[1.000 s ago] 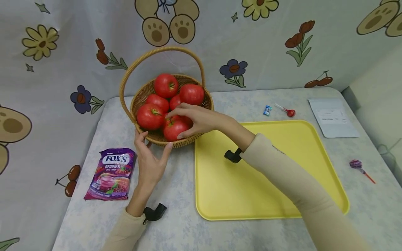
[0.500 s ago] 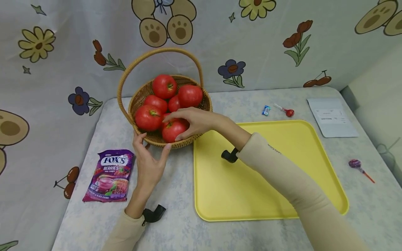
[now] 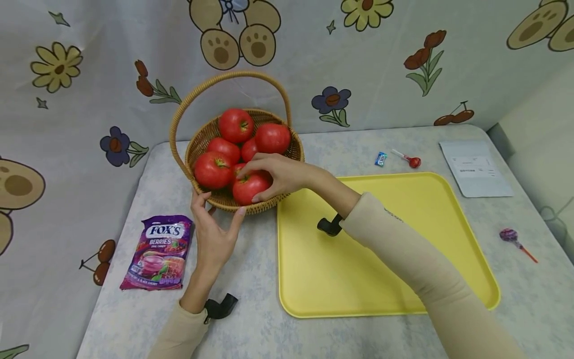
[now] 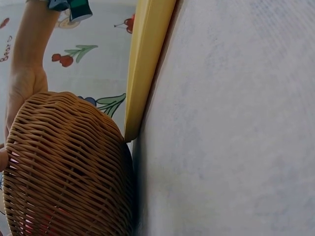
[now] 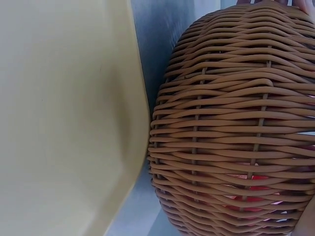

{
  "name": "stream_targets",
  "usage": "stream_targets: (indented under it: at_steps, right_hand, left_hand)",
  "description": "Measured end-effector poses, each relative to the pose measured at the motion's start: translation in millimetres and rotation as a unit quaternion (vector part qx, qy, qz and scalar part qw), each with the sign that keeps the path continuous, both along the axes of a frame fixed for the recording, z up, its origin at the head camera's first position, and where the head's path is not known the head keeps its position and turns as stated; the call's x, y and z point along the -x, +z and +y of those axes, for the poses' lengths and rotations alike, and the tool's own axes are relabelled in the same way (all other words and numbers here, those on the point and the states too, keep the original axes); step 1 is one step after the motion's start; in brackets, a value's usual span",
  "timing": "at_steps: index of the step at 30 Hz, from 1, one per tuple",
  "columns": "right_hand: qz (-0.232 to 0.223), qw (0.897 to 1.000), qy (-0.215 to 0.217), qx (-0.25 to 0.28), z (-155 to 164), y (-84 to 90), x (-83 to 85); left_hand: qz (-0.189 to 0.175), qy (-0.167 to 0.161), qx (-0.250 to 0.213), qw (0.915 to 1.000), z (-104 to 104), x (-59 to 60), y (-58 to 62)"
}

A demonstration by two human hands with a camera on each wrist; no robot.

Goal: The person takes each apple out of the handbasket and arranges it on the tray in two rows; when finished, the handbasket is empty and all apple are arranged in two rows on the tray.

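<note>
Several red tomatoes (image 3: 213, 170) lie in a round wicker basket (image 3: 197, 139) with a tall arched handle, at the back left of the table. My right hand (image 3: 287, 173) reaches over the basket's right side, thumb and fingers curled round the nearest tomato (image 3: 249, 187), which is still inside. With my left hand (image 3: 213, 239) I hold the basket's near rim, the thumb and fingers spread apart along it. In the left wrist view the woven wall (image 4: 69, 167) hides most of the tomatoes. Red shows through the weave of the basket (image 5: 236, 123) in the right wrist view.
A yellow tray (image 3: 358, 279) lies right of the basket, under the right forearm. Left is a purple candy bag (image 3: 157, 253). Behind the tray are a small blue-wrapped candy (image 3: 380, 159) and a red lollipop (image 3: 413, 162); to its right, a grey packet (image 3: 475, 169) and purple lollipop (image 3: 508, 236).
</note>
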State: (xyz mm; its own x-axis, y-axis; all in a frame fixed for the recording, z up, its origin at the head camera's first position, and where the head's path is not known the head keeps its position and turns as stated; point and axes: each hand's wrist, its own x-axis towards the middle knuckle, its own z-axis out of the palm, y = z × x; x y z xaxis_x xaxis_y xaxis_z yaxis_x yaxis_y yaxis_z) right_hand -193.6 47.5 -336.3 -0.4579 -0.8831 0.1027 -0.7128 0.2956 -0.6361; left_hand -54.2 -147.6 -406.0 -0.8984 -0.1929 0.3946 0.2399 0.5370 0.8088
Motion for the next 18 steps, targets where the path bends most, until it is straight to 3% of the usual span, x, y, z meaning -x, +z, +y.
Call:
stream_targets:
  at_steps: [18]
  right_hand:
    - [0.0, 1.0, -0.02, 0.017, 2.4, 2.1, -4.6]
  left_hand:
    - [0.018, 0.004, 0.001, 0.9998, -1.2, 0.8, -1.3]
